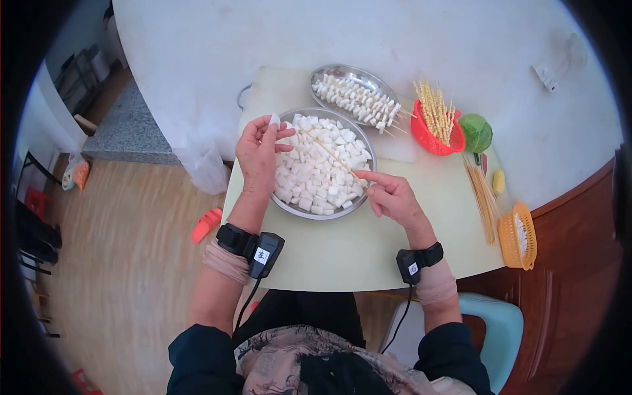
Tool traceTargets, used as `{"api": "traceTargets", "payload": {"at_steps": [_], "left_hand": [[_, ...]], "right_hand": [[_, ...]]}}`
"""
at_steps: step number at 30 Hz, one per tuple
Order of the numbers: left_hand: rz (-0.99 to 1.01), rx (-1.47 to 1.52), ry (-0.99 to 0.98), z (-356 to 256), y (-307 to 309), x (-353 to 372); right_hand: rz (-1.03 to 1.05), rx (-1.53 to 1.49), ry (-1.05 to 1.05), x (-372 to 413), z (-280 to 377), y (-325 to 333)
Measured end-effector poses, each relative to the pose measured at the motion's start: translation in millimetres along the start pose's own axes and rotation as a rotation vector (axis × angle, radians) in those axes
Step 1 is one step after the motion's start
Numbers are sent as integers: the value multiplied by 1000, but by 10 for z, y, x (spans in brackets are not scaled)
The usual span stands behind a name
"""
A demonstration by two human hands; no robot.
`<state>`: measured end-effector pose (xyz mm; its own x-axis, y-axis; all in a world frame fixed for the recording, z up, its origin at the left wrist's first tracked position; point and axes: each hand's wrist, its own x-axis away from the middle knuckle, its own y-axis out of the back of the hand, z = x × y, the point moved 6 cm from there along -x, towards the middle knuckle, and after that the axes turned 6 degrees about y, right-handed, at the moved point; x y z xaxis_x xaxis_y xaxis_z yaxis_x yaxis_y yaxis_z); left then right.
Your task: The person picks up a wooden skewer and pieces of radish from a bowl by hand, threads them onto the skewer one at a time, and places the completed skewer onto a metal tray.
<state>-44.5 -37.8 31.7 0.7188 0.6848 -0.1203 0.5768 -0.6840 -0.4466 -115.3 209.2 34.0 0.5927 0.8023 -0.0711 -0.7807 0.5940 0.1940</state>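
My left hand (260, 148) is at the upper left rim of a round metal bowl (288, 205), pinching a white piece (274, 120) between thumb and fingertips. Many white cut pieces (316, 174) fill the bowl. A thin wooden skewer (329, 153) slants over them, its upper end close to my left hand. Its lower end is held by my right hand (390, 194), at the bowl's right rim, with fingers bent around it. Behind the bowl, an oval metal tray (322, 71) holds loaded skewers (355, 97) of white pieces.
Right of the tray are a red basket (428, 137) of yellowish skewers, a green cabbage (475, 133), bare skewers (482, 201), a corn piece (498, 182) and a yellow basket (517, 243). A white board (270, 89) lies under the tray. A plastic bag (205, 168) hangs left.
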Motion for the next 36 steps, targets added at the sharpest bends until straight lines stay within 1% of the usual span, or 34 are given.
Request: {"api": "traceTargets", "payload": {"at_steps": [4,7,9,15,19,22,25,36], "left_hand": [[3,-76,-14,-7,-31,29],[9,-115,-35,-40,-44,75],[27,-138,-40,-41,-65,72],[38,-146,-78,-50,-63,72],[58,-153,-68,-7,-65,57],[70,-157,-73,-1,-62,58],[64,-143,-69,-1,-64,55],[44,-161,-83,-11,-60,69]], "right_hand": [[37,-41,44,107,133,-79],[33,-23,82,112,156,-129],[18,51,148,82,199,-154],[50,46,38,-21,203,-149],[55,68,38,-12,170,-97],[61,40,40,17,167,-110],[83,27,89,42,187,-156],[58,150,158,47,164,-192]]}}
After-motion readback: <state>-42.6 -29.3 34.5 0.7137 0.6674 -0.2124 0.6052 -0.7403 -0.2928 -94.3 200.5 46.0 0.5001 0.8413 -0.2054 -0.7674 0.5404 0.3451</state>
